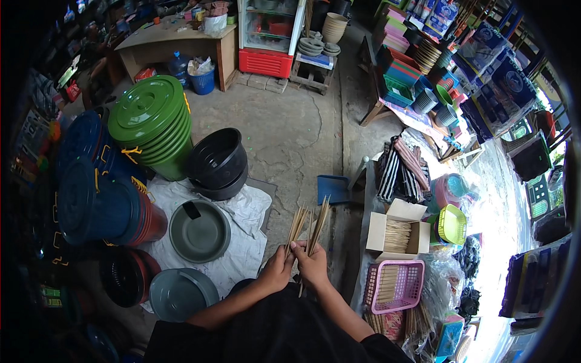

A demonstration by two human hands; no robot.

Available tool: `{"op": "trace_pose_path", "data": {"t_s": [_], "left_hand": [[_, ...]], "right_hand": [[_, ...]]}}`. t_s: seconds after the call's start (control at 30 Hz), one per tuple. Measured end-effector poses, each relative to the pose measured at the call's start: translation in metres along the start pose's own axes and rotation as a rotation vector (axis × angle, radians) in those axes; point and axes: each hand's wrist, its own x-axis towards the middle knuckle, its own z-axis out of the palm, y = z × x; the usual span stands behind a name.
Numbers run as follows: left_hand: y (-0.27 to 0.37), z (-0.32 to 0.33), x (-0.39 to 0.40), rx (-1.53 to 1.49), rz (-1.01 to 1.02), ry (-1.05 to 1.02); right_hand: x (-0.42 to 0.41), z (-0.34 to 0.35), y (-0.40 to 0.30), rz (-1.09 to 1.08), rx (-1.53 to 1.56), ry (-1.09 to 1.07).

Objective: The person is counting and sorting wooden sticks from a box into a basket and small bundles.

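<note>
Thin wooden skewers are split between my two hands, held in front of my lap with the tips pointing away from me. My left hand [277, 271] grips one bunch of skewers [297, 223]. My right hand [312, 265] grips a second bunch of skewers [319, 222]; lower ends stick out beneath its palm. The hands touch at the thumbs. To the right, an open cardboard box [376, 232] holds many more loose skewers [397, 236]. Nearer me, a pink plastic basket [395, 264] has a row of skewers [387, 283] inside.
On the left stand stacked green lidded buckets [150, 113], blue buckets [102, 204], black basins [218, 159] and a grey basin [199, 231] on a white sheet [249, 213]. A blue dustpan [332, 188] lies ahead on the concrete floor. Folded striped cloths [401, 170] lie beyond the box.
</note>
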Motion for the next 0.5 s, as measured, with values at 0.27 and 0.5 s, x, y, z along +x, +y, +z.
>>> {"op": "trace_pose_path", "data": {"t_s": [0.27, 0.5], "left_hand": [[0.006, 0.001, -0.003, 0.004, -0.004, -0.005], [-0.003, 0.004, -0.004, -0.061, 0.002, 0.066]], "right_hand": [[-0.001, -0.004, 0.003, 0.031, -0.002, 0.022], [-0.001, -0.005, 0.011, 0.026, 0.016, 0.009]]}}
